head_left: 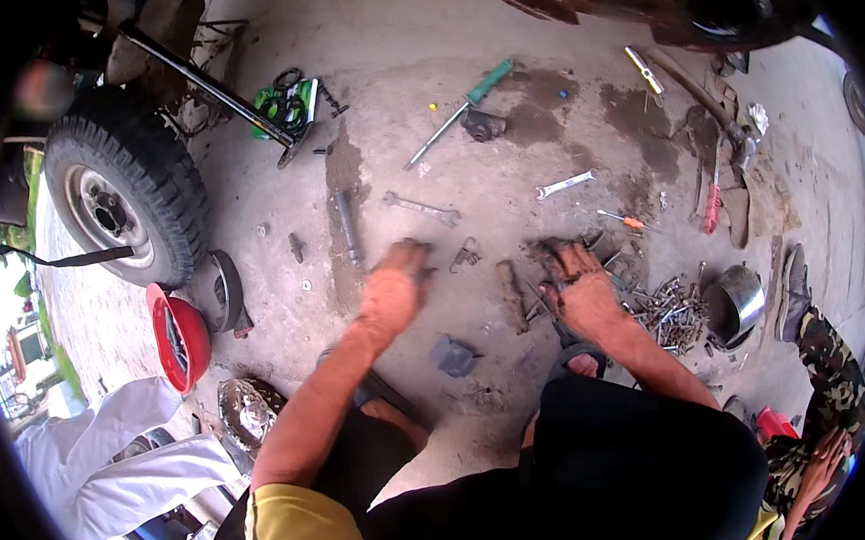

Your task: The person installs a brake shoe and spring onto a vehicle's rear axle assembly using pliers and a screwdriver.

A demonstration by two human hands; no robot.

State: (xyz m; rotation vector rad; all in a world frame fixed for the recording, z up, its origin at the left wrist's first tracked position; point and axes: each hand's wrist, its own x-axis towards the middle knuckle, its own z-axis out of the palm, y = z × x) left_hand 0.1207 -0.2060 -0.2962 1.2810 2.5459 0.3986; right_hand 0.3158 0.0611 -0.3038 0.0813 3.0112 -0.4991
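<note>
My left hand (396, 289), its fingertips black with grease, hovers over or rests on the concrete just right of a grey metal rod (349, 227). Its fingers are blurred and partly hidden. A combination wrench (421, 208) lies beyond it, and a small bent metal clip (465, 255) is to its right. My right hand (580, 287) is palm down with blackened fingers apart, low over the ground beside small metal pieces. Nearest to it are a rusty tube (510, 295) and a pile of bolts (672, 314). Another wrench (566, 185) and an orange-handled screwdriver (631, 222) lie farther off.
A green-handled screwdriver (463, 110), a hammer (707, 99) and a red-handled tool (712, 206) lie farther out. At left stand a wheel (120, 189) and a red helmet (184, 342). A metal can (738, 305) is by the bolts. People are at both sides.
</note>
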